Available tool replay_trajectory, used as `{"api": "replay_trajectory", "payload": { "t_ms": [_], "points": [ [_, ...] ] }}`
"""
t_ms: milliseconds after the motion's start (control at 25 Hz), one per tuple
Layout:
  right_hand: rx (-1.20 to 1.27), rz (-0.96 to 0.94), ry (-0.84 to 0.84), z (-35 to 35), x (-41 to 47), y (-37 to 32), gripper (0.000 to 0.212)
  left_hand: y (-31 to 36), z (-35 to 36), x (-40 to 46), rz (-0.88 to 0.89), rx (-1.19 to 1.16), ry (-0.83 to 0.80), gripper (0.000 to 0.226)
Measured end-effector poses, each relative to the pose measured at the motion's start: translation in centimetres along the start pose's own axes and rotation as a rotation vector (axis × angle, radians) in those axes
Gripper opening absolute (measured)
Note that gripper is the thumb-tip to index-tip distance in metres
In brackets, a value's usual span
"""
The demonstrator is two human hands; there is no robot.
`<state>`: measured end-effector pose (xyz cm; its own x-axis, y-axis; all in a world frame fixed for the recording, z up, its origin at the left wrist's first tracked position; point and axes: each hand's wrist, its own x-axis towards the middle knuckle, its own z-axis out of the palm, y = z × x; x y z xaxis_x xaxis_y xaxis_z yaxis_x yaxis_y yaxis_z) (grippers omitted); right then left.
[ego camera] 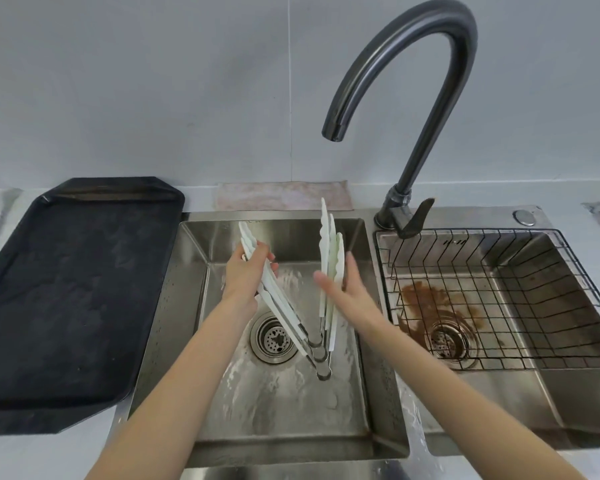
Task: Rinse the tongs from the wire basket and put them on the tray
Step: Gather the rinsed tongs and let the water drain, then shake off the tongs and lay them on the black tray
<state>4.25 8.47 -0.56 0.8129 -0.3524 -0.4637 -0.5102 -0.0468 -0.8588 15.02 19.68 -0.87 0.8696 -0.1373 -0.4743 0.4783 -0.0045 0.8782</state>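
From the head camera, your left hand [246,271] is closed around one set of arms of the white tongs [321,296], held over the left sink basin [201,244]. Your right hand [343,289] is spread flat, fingers wide, pressed against the other set of arms, which stand nearly upright. Several pairs appear bunched together, spread in a V, with their metal hinge ends pointing down and near you, above the wet basin floor just right of the drain [273,337]. The gooseneck faucet [406,98] arches above; no water stream is visible. The black tray [66,289] lies on the counter to the left. The wire basket [499,296] sits in the right basin.
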Motion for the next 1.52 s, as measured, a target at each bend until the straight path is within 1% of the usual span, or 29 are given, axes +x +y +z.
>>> {"api": "replay_trajectory", "payload": {
  "t_ms": [40,80,160,200,280,400,480,560,640,720,760,800,880,960,1040,1120,1280,1320,1440,1520],
  "points": [
    [0.024,0.027,-0.019,0.8,0.1,0.5,0.083,-0.1,0.0,-0.2,0.005,0.017,-0.009,0.006],
    [0.081,0.046,0.013,1.2,0.3,0.9,0.070,-0.2,0.0,-0.3,0.004,0.026,-0.017,0.003],
    [0.206,0.085,0.105,1.6,0.6,0.8,0.032,-0.3,-0.2,-0.5,-0.006,0.009,-0.043,0.005],
    [0.221,0.094,0.143,1.6,0.8,0.7,0.020,-0.4,-0.4,-0.5,-0.006,-0.014,-0.068,0.007],
    [0.297,0.084,0.194,1.7,1.1,0.5,0.013,-0.4,-0.6,-0.6,0.015,-0.067,-0.139,0.008],
    [0.490,0.056,0.234,1.9,1.4,-0.1,0.016,-1.5,-0.3,-1.3,0.014,-0.007,-0.283,0.023],
    [0.586,0.040,0.248,1.9,1.5,-0.8,0.017,-2.7,0.2,-2.2,-0.011,0.023,-0.343,0.015],
    [0.595,0.019,0.231,1.7,1.7,-1.3,0.016,-3.7,0.2,-2.6,-0.043,-0.048,-0.361,0.009],
    [0.514,-0.009,0.177,1.4,1.8,-1.2,0.011,-4.0,-0.1,-2.2,-0.066,-0.130,-0.358,0.013],
    [0.341,-0.028,0.118,1.1,2.0,-0.4,0.014,-4.2,-0.5,-1.6,-0.077,-0.140,-0.325,0.013],
    [0.223,-0.026,0.111,1.1,2.2,0.1,0.014,-4.4,-0.6,-1.4,-0.084,-0.107,-0.306,0.010],
    [0.106,-0.007,0.117,1.1,2.5,0.6,0.015,-4.7,-0.7,-1.3,-0.089,-0.030,-0.292,0.008],
    [-0.081,0.061,0.150,1.2,2.9,1.8,0.024,-5.5,-1.2,-1.2,-0.084,0.225,-0.295,0.013],
    [-0.149,0.115,0.152,1.2,2.9,2.4,0.027,-6.1,-1.6,-1.3,-0.082,0.363,-0.304,0.021],
    [-0.067,0.143,0.111,1.1,2.6,2.8,0.029,-6.1,-2.0,-1.4,-0.096,0.351,-0.286,0.026],
    [0.071,0.161,0.083,1.2,2.2,2.7,0.032,-5.9,-2.1,-1.6,-0.110,0.263,-0.281,0.028],
    [0.468,0.178,0.052,1.4,1.6,2.7,0.026,-5.7,-2.2,-1.8,-0.083,0.182,-0.322,0.023],
    [0.524,0.187,0.048,1.3,1.5,2.6,0.025,-5.5,-2.2,-1.9,-0.092,0.157,-0.331,0.023],
    [0.557,0.220,0.074,1.4,1.3,2.6,0.023,-5.1,-2.2,-2.1,-0.133,0.054,-0.342,0.019],
    [0.592,0.208,0.080,1.5,1.3,2.7,0.021,-5.1,-2.1,-2.3,-0.135,0.022,-0.353,0.016]
  ]
}}
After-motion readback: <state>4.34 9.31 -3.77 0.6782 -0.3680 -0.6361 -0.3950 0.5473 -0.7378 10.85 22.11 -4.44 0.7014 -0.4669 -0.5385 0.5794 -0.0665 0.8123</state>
